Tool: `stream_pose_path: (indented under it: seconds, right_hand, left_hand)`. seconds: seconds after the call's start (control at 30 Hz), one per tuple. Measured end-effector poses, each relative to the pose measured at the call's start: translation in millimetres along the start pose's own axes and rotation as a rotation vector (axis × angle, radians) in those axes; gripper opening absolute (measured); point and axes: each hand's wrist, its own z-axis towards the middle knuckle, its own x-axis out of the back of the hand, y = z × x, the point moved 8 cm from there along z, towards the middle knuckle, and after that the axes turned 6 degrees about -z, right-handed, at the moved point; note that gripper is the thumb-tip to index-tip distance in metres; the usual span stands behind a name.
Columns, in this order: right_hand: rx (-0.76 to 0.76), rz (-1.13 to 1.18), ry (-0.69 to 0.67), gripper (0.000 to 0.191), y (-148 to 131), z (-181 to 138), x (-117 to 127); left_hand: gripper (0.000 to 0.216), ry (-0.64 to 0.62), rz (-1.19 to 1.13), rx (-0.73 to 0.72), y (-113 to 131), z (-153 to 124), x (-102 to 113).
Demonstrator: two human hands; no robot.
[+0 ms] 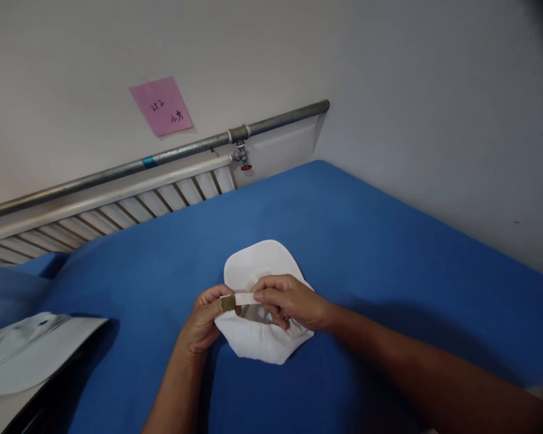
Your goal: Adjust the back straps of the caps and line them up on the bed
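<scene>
A white cap (pixel 257 265) is lying on the blue-covered surface (pixel 380 241) in front of me, near its middle. Its brim is pointing away and its soft crown is bunching under my fingers. I am stretching its narrow back strap (pixel 245 298) between my two hands. My left hand (pixel 203 325) is pinching the end with the brass-coloured buckle (pixel 227 303) between thumb and forefinger. My right hand (pixel 292 303) is nipping the strap just beside it, the other fingers curling into the cloth. Both hands are clamped on the strap, close together with a short run of webbing between them.

As I judge it, the work is going best with the strap flat and lightly taut, the buckle face up and the cap's weight resting on the surface. Both forearms are reaching in from the lower edge, the right one crossing low from the far right, and the wrists are hanging just above the cloth.

A white plastic bag (pixel 27 355) is lying at the left. Behind it, a grey pipe (pixel 185 150) with a red-handled valve (pixel 243 158) is running along the wall under a pink note (pixel 161 106).
</scene>
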Motion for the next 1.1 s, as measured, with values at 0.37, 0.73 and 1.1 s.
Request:
stream_pose_path:
  seconds: [0.37,0.73,1.1]
  right_hand:
    - [-0.046,0.072,-0.076,0.017,5,1,-5]
    - [-0.097,0.175,-0.181,0.018,11,2,-12]
    - [-0.079,0.125,-0.158,0.012,10,2,-14]
  left_hand:
    - [0.03,-0.016,-0.018,0.015,-4,-1,2]
    - [0.032,-0.039,-0.003,0.019,-5,0,-1]
    - [0.028,-0.06,0.062,0.032,-7,1,-2]
